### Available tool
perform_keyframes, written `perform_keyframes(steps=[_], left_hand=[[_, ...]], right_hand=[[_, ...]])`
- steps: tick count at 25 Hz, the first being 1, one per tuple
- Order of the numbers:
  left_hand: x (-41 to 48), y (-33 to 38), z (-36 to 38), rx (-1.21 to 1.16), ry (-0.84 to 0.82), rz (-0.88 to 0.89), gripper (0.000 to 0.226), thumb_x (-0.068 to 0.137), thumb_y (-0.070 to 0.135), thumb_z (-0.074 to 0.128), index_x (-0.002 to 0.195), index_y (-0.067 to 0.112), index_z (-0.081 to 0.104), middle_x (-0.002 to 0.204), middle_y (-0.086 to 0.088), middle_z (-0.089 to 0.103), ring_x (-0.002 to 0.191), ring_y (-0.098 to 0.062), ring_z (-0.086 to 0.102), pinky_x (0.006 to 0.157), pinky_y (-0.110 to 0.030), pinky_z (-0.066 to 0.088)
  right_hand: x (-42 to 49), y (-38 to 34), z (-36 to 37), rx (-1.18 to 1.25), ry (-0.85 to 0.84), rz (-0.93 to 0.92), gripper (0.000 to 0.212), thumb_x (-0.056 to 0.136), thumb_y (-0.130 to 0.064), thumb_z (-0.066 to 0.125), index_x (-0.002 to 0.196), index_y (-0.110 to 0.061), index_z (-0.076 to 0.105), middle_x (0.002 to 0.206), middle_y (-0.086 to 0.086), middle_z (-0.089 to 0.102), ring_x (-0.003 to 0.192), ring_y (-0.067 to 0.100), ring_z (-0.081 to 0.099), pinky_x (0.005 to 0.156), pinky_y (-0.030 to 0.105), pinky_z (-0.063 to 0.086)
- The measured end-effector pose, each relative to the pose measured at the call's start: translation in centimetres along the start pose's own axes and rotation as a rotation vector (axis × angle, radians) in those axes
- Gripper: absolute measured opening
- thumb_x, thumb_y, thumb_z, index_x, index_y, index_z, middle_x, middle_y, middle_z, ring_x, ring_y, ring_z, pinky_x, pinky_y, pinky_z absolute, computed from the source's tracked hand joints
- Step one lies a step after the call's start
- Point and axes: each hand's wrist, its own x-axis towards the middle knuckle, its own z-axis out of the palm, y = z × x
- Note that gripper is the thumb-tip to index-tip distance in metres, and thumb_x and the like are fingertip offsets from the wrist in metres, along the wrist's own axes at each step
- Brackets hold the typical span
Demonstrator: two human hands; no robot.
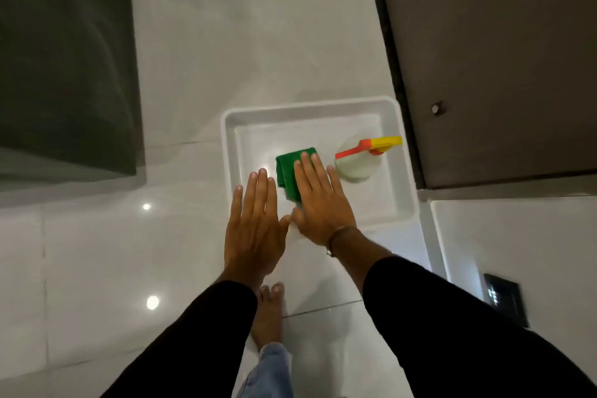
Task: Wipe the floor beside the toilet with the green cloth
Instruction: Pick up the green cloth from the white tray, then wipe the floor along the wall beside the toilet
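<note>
The wiping has not begun, as far as this view shows. The folded green cloth (288,171) lies inside the shallow white plastic tray (400,203) on the glossy white tiled floor (200,58), next to a pale spray bottle with an orange-and-yellow trigger (353,165). The right hand (318,200) is spread flat with fingers extended over the cloth — its fingertips overlap the fabric, but nothing is gripped, and I cannot tell whether it presses down or hovers just above. The left hand (253,229) is likewise open and empty, held flat beside the right one at the tray's near-left corner. Left to do, in my judgement: close the fingers on the cloth, lift it out, and carry it to the floor strip alongside the dark fixture (64,68) at the left — presumably the toilet — then rub it over the tiles.
</note>
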Motion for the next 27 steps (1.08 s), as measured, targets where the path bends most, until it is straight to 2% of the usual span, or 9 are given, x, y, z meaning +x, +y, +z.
perform_keyframes(steps=[2,4,9,12,16,20,23,25,27], left_hand=[[1.0,-0.2,1.3,-0.043,-0.015,-0.014,0.077,0.115,0.047,0.045,0.169,-0.006,0.035,0.180,-0.028,0.027,0.170,-0.044,0.024,0.136,-0.061,0.028],[1.7,-0.5,2.4,-0.015,-0.019,-0.013,0.076,0.116,0.047,0.040,0.171,-0.005,0.031,0.182,-0.028,0.024,0.171,-0.043,0.021,0.137,-0.061,0.025],[2.1,-0.4,3.5,-0.011,-0.054,-0.008,0.077,0.116,0.047,0.033,0.173,-0.004,0.024,0.183,-0.026,0.017,0.172,-0.041,0.015,0.139,-0.059,0.023],[2.0,-0.1,3.2,-0.024,-0.043,-0.009,0.077,0.116,0.046,0.035,0.173,-0.004,0.022,0.183,-0.026,0.015,0.172,-0.041,0.013,0.139,-0.059,0.021],[0.6,0.6,1.5,-0.031,-0.073,-0.017,0.077,0.117,0.047,0.031,0.175,-0.002,0.017,0.185,-0.025,0.008,0.173,-0.040,0.005,0.141,-0.057,0.014],[-3.2,3.0,-1.4,-0.047,-0.044,-0.004,0.075,0.116,0.046,0.033,0.173,-0.002,0.026,0.183,-0.025,0.018,0.172,-0.041,0.016,0.138,-0.060,0.023],[-7.4,6.3,-2.3,-0.056,-0.026,0.018,0.074,0.114,0.044,0.042,0.169,-0.004,0.037,0.180,-0.027,0.029,0.168,-0.043,0.028,0.135,-0.062,0.032],[-10.6,8.7,-1.7,-0.052,-0.016,0.024,0.077,0.109,0.045,0.050,0.166,-0.006,0.043,0.177,-0.028,0.035,0.165,-0.044,0.035,0.133,-0.062,0.034],[-14.1,11.2,-0.2,-0.030,-0.037,0.014,0.079,0.108,0.048,0.048,0.166,-0.005,0.042,0.177,-0.028,0.034,0.165,-0.043,0.035,0.133,-0.060,0.033]], right_hand=[[2.3,0.8,1.4,-0.040,-0.015,-0.032,0.098,0.089,-0.030,0.058,0.164,-0.006,-0.001,0.174,0.016,-0.004,0.161,0.033,-0.007,0.130,0.053,0.006],[4.1,1.6,2.3,-0.069,-0.045,-0.085,0.097,0.088,-0.023,0.059,0.164,-0.004,0.003,0.174,0.017,0.000,0.161,0.034,-0.003,0.130,0.051,0.007],[4.8,1.7,4.7,-0.157,0.017,-0.106,0.067,0.106,-0.018,0.037,0.164,-0.002,0.006,0.173,0.021,0.008,0.160,0.038,0.009,0.126,0.047,0.005],[5.2,1.6,4.9,-0.181,0.050,-0.111,0.063,0.105,-0.015,0.030,0.162,0.000,0.011,0.171,0.024,0.015,0.158,0.040,0.016,0.124,0.047,0.007],[4.0,1.6,2.4,-0.074,0.048,-0.116,0.064,0.105,-0.008,0.047,0.161,0.003,0.018,0.168,0.026,0.022,0.157,0.041,0.018,0.128,0.051,0.021],[-1.7,1.2,-1.4,-0.053,0.156,-0.165,0.057,0.103,-0.007,0.038,0.157,0.005,0.028,0.164,0.028,0.032,0.154,0.043,0.027,0.127,0.052,0.024],[-9.3,1.2,-2.9,0.036,0.209,-0.077,0.058,0.101,-0.004,0.030,0.158,0.004,0.027,0.165,0.027,0.031,0.155,0.042,0.025,0.127,0.053,0.026],[-15.3,1.5,-2.2,0.091,0.221,-0.006,0.059,0.102,-0.005,0.034,0.159,0.003,0.026,0.166,0.026,0.028,0.156,0.041,0.021,0.126,0.053,0.029],[-21.4,1.9,-0.3,0.129,0.239,0.043,0.060,0.100,-0.005,0.041,0.158,0.002,0.030,0.166,0.024,0.031,0.155,0.041,0.025,0.123,0.053,0.034]])
